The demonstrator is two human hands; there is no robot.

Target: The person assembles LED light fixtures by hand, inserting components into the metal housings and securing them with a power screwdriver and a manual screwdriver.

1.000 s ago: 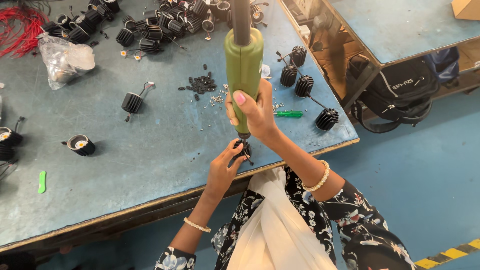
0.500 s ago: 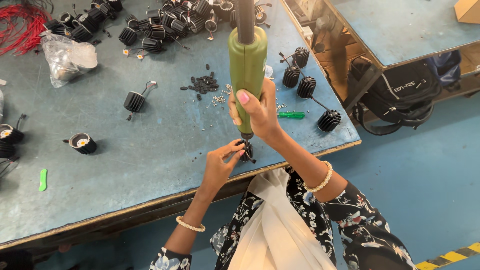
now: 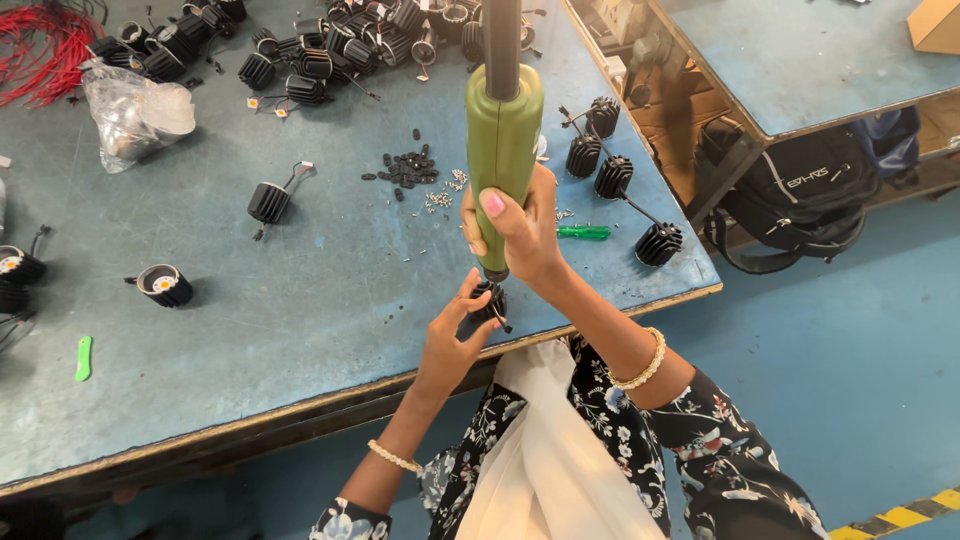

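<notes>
The right hand (image 3: 520, 228) is gripping a green electric screwdriver (image 3: 503, 150) just above the centre of the frame, fingers wrapped around its lower body. The tool's long axis is running nearly straight up and down in the picture, its tip pointing down at a small black finned heat sink (image 3: 487, 303) directly below that hand. The left hand (image 3: 452, 340) is reaching up from lower centre, its fingers closing around the heat sink from the left and underneath, holding it near the front edge of the blue-grey workbench (image 3: 300, 330). So the part is lying between the two hands, touching the left and just under the right. A green-handled hand screwdriver (image 3: 583, 232) is lying just right of the hands, and loose screws (image 3: 440, 200) are lying scattered further up.
</notes>
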